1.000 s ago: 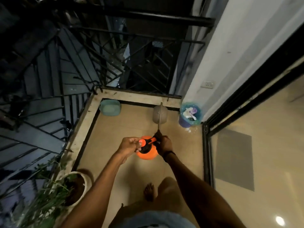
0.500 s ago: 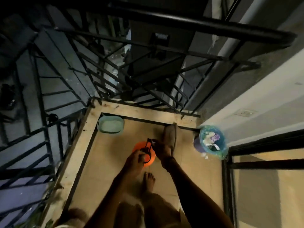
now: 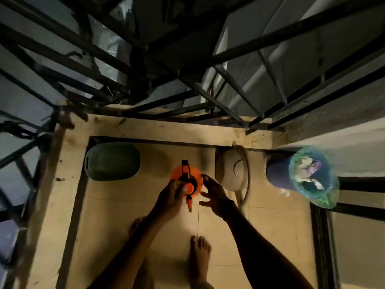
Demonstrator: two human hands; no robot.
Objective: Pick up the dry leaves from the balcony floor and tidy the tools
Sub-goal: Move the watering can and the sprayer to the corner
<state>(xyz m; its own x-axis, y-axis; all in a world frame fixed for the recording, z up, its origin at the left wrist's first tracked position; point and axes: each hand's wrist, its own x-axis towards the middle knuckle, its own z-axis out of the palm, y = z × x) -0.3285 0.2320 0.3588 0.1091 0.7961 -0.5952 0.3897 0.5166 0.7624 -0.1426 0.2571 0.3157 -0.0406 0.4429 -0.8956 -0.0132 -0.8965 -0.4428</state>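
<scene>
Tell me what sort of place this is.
Most likely a small home balcony at night: a black metal railing fences the edge, the tiled floor has a raised kerb, and an orange sprayer and a watering can are near it.

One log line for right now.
left hand: grips orange pump sprayer by its top | right hand: fingers spread beside sprayer | along far kerb: green basin, watering can, lined bin

My sprayer (image 3: 186,180): orange, black pump top. Basin (image 3: 112,161) dull green, watering can (image 3: 226,170) beige, bin (image 3: 277,174) blue with a teal-green bag (image 3: 325,197). Floor (image 3: 116,215) tan, railing (image 3: 333,99) black.
</scene>
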